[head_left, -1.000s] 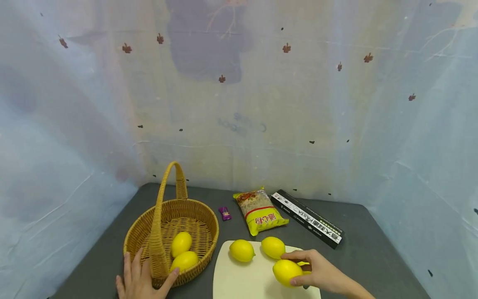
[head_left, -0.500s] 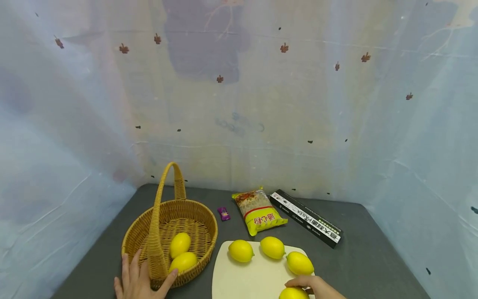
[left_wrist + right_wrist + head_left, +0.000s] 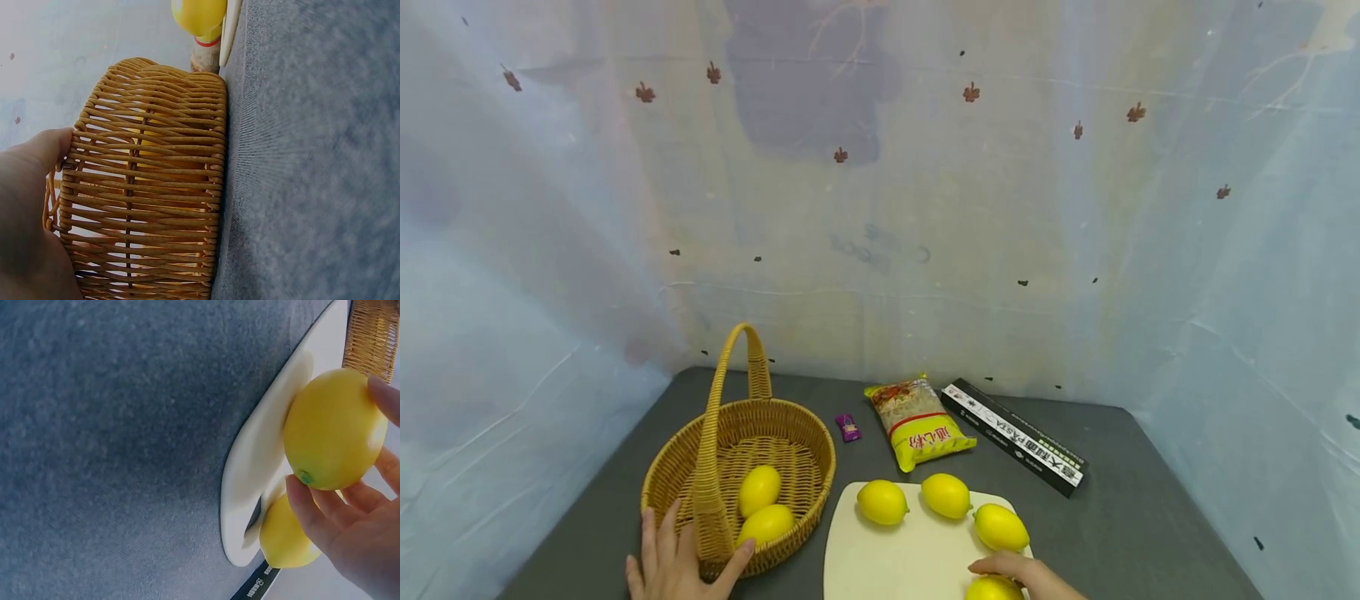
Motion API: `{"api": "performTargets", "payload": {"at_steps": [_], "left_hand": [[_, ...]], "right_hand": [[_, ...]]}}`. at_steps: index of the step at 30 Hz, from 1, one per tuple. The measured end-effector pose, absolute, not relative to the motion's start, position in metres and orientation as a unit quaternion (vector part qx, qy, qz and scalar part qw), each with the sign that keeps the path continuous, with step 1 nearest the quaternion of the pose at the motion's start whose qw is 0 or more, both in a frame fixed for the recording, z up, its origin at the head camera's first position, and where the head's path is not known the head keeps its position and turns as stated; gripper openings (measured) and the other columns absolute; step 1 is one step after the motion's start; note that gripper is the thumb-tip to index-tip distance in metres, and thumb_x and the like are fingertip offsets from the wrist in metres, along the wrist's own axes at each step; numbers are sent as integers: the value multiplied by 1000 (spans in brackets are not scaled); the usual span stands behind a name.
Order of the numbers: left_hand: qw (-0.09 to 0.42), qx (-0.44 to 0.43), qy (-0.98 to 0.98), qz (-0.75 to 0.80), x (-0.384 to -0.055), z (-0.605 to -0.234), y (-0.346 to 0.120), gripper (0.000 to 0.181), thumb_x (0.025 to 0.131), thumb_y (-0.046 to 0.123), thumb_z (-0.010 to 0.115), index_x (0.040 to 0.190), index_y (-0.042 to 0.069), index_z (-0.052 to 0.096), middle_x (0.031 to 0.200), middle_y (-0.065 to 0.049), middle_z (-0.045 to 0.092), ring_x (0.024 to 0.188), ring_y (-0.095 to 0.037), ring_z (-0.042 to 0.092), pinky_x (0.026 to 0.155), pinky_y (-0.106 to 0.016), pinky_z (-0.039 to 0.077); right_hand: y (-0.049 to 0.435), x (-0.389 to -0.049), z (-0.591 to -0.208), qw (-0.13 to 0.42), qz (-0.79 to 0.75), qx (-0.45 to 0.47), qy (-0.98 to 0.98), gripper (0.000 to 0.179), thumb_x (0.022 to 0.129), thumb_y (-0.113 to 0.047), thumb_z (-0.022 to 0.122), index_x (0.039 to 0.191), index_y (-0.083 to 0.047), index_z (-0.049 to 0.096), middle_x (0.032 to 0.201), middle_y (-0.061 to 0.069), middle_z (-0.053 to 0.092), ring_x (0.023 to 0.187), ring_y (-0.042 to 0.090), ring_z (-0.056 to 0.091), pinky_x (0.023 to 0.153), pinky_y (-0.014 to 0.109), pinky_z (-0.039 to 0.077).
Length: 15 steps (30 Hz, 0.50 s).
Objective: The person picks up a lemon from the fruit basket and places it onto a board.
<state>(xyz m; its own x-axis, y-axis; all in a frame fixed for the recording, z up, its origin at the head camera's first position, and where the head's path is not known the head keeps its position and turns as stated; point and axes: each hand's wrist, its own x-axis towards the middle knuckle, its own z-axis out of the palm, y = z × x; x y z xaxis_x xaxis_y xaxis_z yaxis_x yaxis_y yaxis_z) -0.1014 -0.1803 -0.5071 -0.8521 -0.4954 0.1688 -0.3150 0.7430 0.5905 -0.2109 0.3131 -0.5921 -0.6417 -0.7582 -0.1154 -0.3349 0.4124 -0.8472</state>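
My left hand point(image 3: 679, 558) holds the near rim of a wicker basket point(image 3: 816, 417), its fingers and thumb spread either side of the handle's base. In the left wrist view, the thumb point(image 3: 53, 147) presses on the rim. Two lemons point(image 3: 761, 490) lie inside the basket. My right hand point(image 3: 1037, 578) holds another lemon point(image 3: 331, 428) between thumb and fingers, at the near right part of a cream cutting board point(image 3: 880, 558). Whether that lemon touches the board, I cannot tell. Three more lemons point(image 3: 882, 503) lie along the board's far side.
Behind the board lie a yellow bag of pasta point(image 3: 921, 423) and a long black pasta box point(image 3: 1015, 435). A small purple wrapped sweet point(image 3: 847, 427) is right of the basket. The dark grey table point(image 3: 1127, 508) ends at a hanging patterned sheet point(image 3: 880, 208).
My right hand has brought its lemon down the board toward me, uncovering the lemon at the far right. Over the last half second it has barely moved. My left hand stays on the basket.
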Motion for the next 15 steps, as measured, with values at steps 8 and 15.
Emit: {"api": "performTargets", "payload": {"at_steps": [8, 15], "left_hand": [[141, 217, -921, -292, -102, -505, -181, 102, 77, 76, 66, 126, -13, 55, 154, -25, 23, 150, -42, -10, 109, -77, -2], [135, 217, -922, -290, -101, -505, -182, 103, 77, 77, 66, 127, -13, 55, 154, -25, 22, 150, -41, -12, 108, -78, -2]], "right_hand": [[307, -210, -589, 133, -376, -398, 826, 46, 90, -29, 76, 134, -30, 61, 129, -8, 62, 115, 9, 59, 89, 25, 52], [306, -215, -592, 82, -381, -417, 821, 53, 84, -29, 81, 134, -30, 61, 126, -10, 64, 109, 8, 61, 80, 25, 53]]}}
